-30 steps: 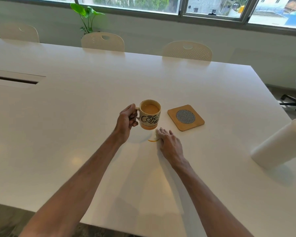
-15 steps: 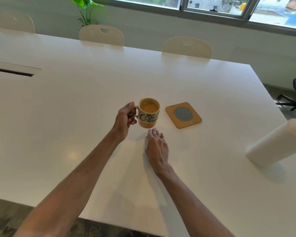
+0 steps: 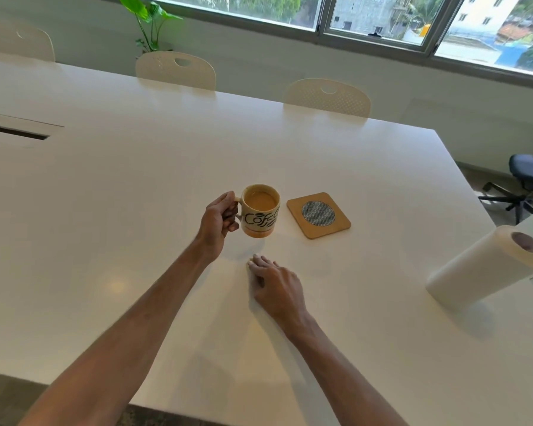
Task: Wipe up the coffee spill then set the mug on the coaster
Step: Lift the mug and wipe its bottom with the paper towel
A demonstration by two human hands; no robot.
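left grip (image 3: 217,221): bare | right grip (image 3: 277,290): bare | forearms (image 3: 130,327): bare, lean

Daylight comes in from the windows (image 3: 382,23) along the top of the frame, so my white table (image 3: 136,186) looks bright and slightly washed out. Shadows are soft and faint, one just below the mug (image 3: 260,210). A dull glare spot sits lower left. Straight lines bow toward the edges, and the paper towel roll (image 3: 480,272) at right looks soft.

white table (image 3: 136,210) | wooden coaster (image 3: 318,215) flat | paper towel roll (image 3: 480,269), seemingly on its side
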